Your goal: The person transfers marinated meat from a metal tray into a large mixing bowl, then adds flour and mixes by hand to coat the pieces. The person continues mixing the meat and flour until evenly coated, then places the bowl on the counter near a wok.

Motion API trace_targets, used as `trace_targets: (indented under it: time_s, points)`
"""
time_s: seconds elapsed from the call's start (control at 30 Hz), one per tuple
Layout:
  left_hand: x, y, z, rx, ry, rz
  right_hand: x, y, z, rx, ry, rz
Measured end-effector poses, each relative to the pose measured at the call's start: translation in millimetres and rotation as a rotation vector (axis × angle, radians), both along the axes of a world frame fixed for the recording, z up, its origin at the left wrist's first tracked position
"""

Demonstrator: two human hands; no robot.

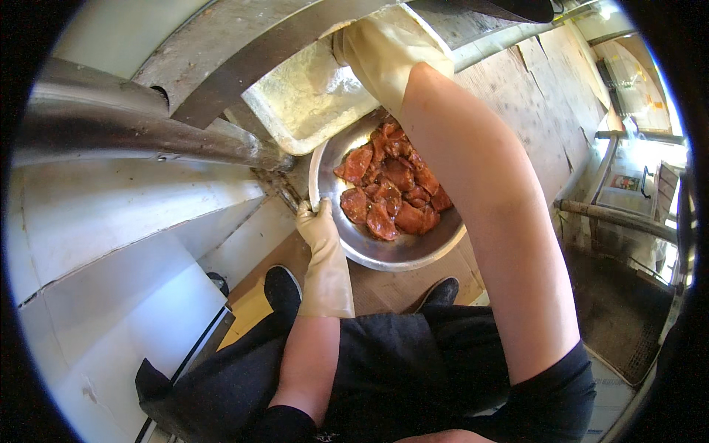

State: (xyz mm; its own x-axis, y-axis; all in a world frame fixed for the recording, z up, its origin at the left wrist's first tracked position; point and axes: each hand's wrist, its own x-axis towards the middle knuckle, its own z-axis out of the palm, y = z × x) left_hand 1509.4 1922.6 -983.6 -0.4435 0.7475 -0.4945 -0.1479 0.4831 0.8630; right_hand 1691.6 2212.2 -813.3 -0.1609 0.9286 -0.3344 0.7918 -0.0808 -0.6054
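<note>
A wide stainless steel bowl (pixel 372 259) sits low in front of me, above the cardboard-covered floor. Slices of raw red meat (pixel 388 191), glossy with seasoning or marinade, are heaped inside it. My left hand (pixel 317 220), in a cream rubber glove, grips the bowl's left rim with the thumb over the edge. Beyond the bowl is a pale rectangular tub (pixel 296 145) with yellowish residue on its walls. My right hand, in a matching glove (pixel 382 58), reaches into or over that tub; its fingers are hidden, and its forearm covers the bowl's right side.
A metal frame bar (pixel 243 61) arches over the tub's near left side. A thick metal pipe (pixel 155 133) runs along the left, above white panels (pixel 127 205). My dark shoes (pixel 282 288) stand on cardboard (pixel 382 290). At right are a stained board (pixel 526 99) and a rack with rails (pixel 615 219).
</note>
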Motion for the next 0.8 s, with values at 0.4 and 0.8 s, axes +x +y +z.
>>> trace_targets:
  time_s: [0.4,0.8]
  points:
    - [1.0,0.4,-0.8,0.002,-0.027,0.020,-13.2,0.7,17.5,0.124,-0.073,0.233]
    - [-1.8,-1.9,-5.8,-0.006,-0.018,0.010,-0.8,-1.2,62.9,0.318,-0.066,0.469]
